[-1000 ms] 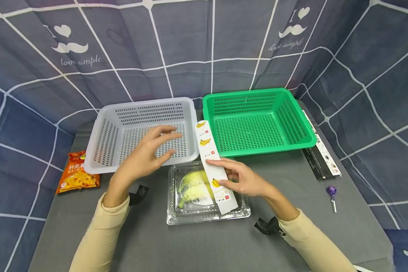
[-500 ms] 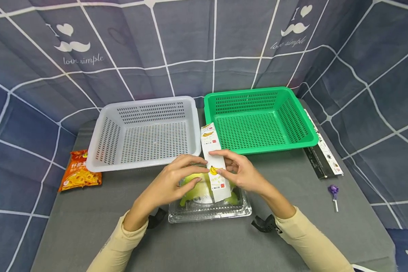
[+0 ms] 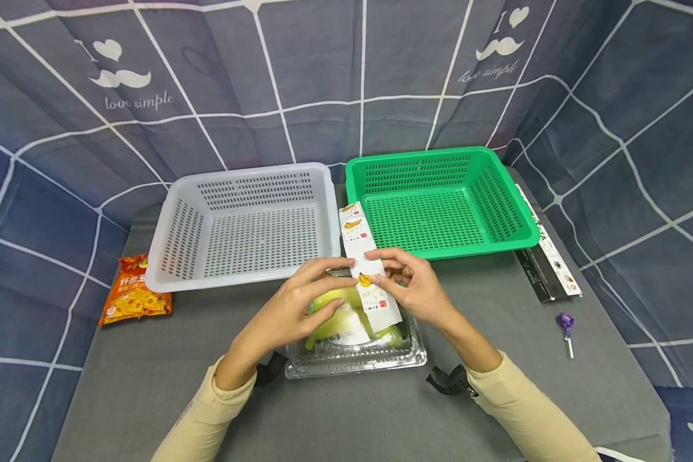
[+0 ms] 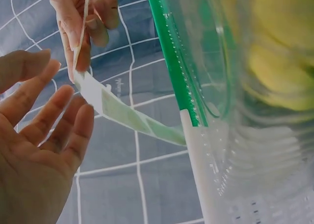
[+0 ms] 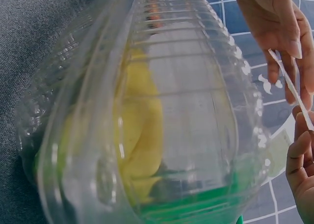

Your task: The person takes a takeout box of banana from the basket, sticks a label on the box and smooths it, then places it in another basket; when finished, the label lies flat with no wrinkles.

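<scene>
In the head view my right hand (image 3: pixel 416 289) pinches a white paper strip (image 3: pixel 358 237) printed with bananas. The strip slants above a clear plastic clamshell box (image 3: pixel 355 368), its far end near the green basket. Yellow-green bananas (image 3: pixel 326 330) show through the lid, partly covered by hands and strip. My left hand (image 3: pixel 300 301) has its fingertips right at the strip's left edge, thumb spread away from them. From the left wrist, the left hand (image 4: pixel 49 136) appears with loosely bent fingers beside the strip (image 4: pixel 122 111). The right wrist view shows the box (image 5: pixel 191 77) up close.
A pale grey basket (image 3: pixel 242 279) stands behind on the left, a green basket (image 3: pixel 450 250) on the right. An orange snack bag (image 3: pixel 133 292) lies far left. At far right are a long black-and-white box (image 3: pixel 545 269) and a purple lollipop (image 3: pixel 566 323).
My left hand has come from over the grey basket, rightward and toward me, to the strip's edge. The right hand keeps hold of the strip, which has lifted slightly at its near end.
</scene>
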Available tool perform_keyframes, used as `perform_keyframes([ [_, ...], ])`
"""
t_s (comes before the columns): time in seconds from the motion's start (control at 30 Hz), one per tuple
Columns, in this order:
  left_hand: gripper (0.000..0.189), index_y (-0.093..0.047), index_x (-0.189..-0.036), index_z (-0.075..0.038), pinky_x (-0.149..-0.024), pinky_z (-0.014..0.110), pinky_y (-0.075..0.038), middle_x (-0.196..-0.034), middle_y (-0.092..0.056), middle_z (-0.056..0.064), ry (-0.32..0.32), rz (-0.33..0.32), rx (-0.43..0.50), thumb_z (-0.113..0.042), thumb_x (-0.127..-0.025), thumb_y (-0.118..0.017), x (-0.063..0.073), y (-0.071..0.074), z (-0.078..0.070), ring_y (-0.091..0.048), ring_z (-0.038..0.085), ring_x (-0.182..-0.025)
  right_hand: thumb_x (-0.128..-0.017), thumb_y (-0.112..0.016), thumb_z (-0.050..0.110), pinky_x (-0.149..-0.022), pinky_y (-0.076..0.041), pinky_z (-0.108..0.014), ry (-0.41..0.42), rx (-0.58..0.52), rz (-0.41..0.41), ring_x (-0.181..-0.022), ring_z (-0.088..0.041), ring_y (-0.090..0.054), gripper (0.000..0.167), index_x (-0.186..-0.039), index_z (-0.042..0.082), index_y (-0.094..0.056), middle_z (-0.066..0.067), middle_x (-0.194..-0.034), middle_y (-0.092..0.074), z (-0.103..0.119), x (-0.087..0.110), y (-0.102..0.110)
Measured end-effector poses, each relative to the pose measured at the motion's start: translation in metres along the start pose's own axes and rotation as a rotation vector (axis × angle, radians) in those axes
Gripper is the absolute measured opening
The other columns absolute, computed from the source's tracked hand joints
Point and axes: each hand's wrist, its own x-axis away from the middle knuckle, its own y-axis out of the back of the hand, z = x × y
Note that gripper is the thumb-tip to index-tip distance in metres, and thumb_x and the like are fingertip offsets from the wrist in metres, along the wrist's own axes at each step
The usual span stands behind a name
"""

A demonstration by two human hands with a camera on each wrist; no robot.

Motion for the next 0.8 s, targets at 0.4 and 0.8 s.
perform_keyframes([
  [0.4, 0.036, -0.066, -0.124, -0.009, -0.11, 0.045, -0.038, -0.138, -0.056, 0.009, 0.003, 0.008, -0.038, -0.011, -0.088, -0.069, -0.0054, -0.0014, -0.0004, -0.05, 0.026, -0.129, -0.09, -0.065, -0.003, -0.056, -0.046, -0.021, 0.009, 0.02, -0.003, -0.072, -0.009, -0.06, 0.028, -0.118, -0.001, -0.064, -0.018, -0.104, -0.072, 0.0005, -0.0002, 0.001],
  [0.8, 0.036, -0.066, -0.124, -0.008, -0.109, 0.043, -0.04, -0.137, -0.057, 0.008, -0.004, 0.016, -0.038, -0.01, -0.089, -0.068, -0.0054, -0.0024, 0.0012, -0.052, 0.026, -0.128, -0.089, -0.067, -0.002, -0.057, -0.045, -0.02, -0.003, 0.014, -0.006, -0.071, -0.011, -0.06, 0.029, -0.118, 0.0, -0.064, -0.017, -0.103, -0.072, 0.0011, -0.0018, 0.0014],
])
